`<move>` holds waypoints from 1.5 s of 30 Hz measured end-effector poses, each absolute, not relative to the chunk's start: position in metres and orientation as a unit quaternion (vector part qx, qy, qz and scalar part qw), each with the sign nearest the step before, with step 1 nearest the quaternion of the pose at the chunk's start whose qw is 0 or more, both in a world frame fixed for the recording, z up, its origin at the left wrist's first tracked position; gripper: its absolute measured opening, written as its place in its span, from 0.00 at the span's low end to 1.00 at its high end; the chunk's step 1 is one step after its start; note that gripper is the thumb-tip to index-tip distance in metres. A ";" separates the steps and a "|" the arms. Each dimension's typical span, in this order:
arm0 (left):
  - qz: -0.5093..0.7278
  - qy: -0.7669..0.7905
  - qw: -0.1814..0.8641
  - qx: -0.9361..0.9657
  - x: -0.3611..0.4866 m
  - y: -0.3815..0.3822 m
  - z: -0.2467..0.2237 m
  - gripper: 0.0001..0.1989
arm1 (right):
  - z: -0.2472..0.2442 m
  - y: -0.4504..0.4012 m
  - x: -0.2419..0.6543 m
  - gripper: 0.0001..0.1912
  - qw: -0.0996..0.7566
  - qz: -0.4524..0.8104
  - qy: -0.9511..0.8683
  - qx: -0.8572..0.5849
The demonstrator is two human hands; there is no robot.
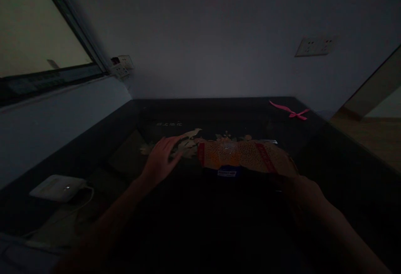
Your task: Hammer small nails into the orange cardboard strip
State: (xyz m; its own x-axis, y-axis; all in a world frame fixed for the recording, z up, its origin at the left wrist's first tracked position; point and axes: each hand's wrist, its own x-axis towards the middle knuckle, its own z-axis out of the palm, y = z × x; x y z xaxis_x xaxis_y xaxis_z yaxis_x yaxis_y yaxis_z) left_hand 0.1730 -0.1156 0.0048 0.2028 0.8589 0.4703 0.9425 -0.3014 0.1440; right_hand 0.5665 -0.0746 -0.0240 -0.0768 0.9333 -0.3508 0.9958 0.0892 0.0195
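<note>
A patterned package [247, 155] with red stripes and a dark blue label lies across the middle of a dark table top [200, 109]. To its left, my left hand [159, 161] is apart from it, fingers stretched out and the thumb spread, holding nothing. At the package's right end is my right hand [300, 184], in deep shadow. Its fingers are hidden in the dark, so their grip cannot be made out. Beyond the package, a light floral and bird design [188, 143] shows on the table top.
A white device [59, 187] with a cable lies at the left. At the back right is a pink ribbon [294, 114] tied in a bow. Wall sockets [315, 46] are above the table, and a window [40, 23] is at the upper left.
</note>
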 end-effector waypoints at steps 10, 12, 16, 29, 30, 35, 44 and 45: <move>-0.030 -0.623 0.036 -0.781 0.070 -0.157 -0.093 0.27 | -0.025 -0.077 0.563 0.19 0.118 -0.100 0.720 0.677; -0.021 -0.612 0.025 -0.790 0.074 -0.156 -0.092 0.26 | -0.026 -0.076 0.564 0.19 0.118 -0.099 0.721 0.676; -0.015 -0.572 -0.011 -0.820 0.098 -0.157 -0.082 0.28 | -0.028 -0.076 0.565 0.19 0.112 -0.094 0.726 0.672; 0.008 -0.329 -0.133 -0.935 0.237 -0.158 -0.048 0.35 | -0.028 -0.076 0.565 0.20 0.112 -0.092 0.721 0.677; 0.009 -0.313 -0.137 -0.940 0.244 -0.157 -0.047 0.35 | -0.028 -0.076 0.565 0.20 0.114 -0.094 0.722 0.676; 0.004 -0.278 -0.145 -0.950 0.265 -0.151 -0.047 0.37 | -0.029 -0.075 0.566 0.20 0.124 -0.094 0.722 0.674; 0.012 -0.299 -0.137 -0.944 0.257 -0.146 -0.043 0.34 | -0.026 -0.077 0.564 0.20 0.125 -0.090 0.721 0.675; 0.009 -0.299 -0.137 -0.944 0.257 -0.146 -0.042 0.34 | -0.026 -0.077 0.563 0.20 0.126 -0.090 0.720 0.677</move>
State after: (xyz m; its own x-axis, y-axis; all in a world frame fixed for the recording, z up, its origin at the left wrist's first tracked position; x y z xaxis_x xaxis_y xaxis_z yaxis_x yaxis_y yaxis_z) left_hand 0.2570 -0.1459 -0.0423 0.8208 0.5626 -0.0986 0.5673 -0.7833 0.2542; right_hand 0.5634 -0.0768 -0.0263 -0.0525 0.9515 -0.3032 0.9969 0.0680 0.0405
